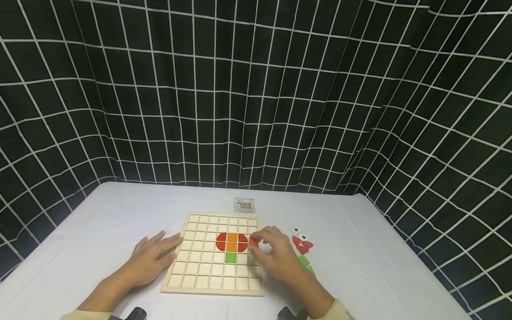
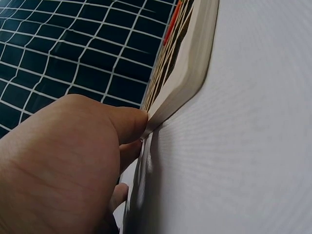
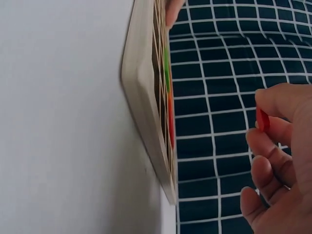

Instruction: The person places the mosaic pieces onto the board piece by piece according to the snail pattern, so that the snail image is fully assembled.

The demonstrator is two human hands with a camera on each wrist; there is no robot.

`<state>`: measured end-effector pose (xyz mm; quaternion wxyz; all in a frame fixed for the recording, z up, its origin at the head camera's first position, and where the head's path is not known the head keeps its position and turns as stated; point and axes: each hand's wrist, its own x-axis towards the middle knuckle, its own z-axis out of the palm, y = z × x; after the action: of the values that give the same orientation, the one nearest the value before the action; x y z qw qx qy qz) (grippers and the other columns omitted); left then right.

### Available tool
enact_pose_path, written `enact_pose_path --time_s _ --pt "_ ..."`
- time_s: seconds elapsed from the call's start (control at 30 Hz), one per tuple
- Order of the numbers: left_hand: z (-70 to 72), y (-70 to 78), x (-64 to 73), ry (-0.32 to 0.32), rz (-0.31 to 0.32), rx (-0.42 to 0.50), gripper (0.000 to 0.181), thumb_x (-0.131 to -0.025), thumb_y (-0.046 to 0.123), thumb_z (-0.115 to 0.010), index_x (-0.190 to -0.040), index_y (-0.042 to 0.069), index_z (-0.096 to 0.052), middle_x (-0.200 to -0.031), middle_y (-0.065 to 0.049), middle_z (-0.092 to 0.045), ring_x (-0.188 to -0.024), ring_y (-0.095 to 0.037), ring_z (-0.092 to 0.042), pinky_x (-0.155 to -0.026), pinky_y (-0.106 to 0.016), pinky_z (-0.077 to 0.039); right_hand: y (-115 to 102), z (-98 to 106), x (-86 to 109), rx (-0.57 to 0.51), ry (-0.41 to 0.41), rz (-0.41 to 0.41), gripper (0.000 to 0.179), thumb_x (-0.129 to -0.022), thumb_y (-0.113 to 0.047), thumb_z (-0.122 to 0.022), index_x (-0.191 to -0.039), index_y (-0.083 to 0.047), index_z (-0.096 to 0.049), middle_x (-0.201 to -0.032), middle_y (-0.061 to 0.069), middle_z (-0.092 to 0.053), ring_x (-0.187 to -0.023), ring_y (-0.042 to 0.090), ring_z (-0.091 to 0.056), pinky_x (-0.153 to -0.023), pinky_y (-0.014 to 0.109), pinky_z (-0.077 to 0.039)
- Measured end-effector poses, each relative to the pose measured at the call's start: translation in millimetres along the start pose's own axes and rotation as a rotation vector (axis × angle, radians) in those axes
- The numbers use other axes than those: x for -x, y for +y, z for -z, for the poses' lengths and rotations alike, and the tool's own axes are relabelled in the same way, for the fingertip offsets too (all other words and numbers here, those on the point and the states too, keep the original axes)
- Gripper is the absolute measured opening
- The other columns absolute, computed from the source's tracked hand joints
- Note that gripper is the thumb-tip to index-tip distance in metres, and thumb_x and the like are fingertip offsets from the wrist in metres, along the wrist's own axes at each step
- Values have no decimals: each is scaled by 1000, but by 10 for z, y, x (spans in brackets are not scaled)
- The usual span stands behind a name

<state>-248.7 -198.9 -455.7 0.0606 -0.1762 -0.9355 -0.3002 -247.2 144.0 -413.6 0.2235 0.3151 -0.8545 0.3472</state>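
A wooden grid board [image 1: 194, 269] lies on the white table. My left hand [image 1: 154, 255] rests beside it with fingers extended, the fingertips right at its left edge; in the left wrist view the thumb [image 2: 129, 124] touches the rim. My right hand [image 1: 280, 258] pinches a small red tile [image 3: 263, 119] between thumb and fingers, raised over the board's right side. Set in the grid are orange squares [image 1: 231, 242], with rounded red tiles [image 1: 221, 242] on their left and more red tiles [image 1: 242, 243] on their right. One green square tile [image 1: 230, 257] sits just below the orange.
Right of the board lie two round eye pieces [image 1: 299, 234], several loose red tiles [image 1: 303, 245] and green tiles [image 1: 304, 261], the latter partly behind my right arm. A small picture card [image 1: 244, 205] lies past the board's far edge. A black gridded curtain [image 1: 224, 98] surrounds the table.
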Motion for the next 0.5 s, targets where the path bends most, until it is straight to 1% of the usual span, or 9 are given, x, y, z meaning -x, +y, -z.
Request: enact_pose_path --time_s 0.13,0.37,0.5 --pt "-10 7 -2 -1 1 10 39 -98 24 -55 -133 9 -59 -143 -8 -48 -138 -45 -23 -106 -66 1 -6 -74 -21 -15 -36 -7 21 -80 -10 -78 -100 -4 -72 -92 -9 -65 -87 10 -56 -71 27 -49" --pt "8 27 2 -7 8 22 39 -98 24 -54 -134 9 -58 -144 -8 -47 -138 -45 -21 -107 -65 2 50 -193 3 -36 -100 -95 17 -83 -11 -76 -99 -6 -73 -95 -11 -66 -84 11 -55 -70 26 -49" --pt "31 24 5 -10 2 22 39 -98 25 -54 -134 8 -58 -143 -9 -47 -138 -45 -22 -106 -66 1 92 -259 28 -48 -146 -112 18 -83 -12 -76 -100 -6 -73 -93 -11 -65 -83 10 -54 -71 25 -48"
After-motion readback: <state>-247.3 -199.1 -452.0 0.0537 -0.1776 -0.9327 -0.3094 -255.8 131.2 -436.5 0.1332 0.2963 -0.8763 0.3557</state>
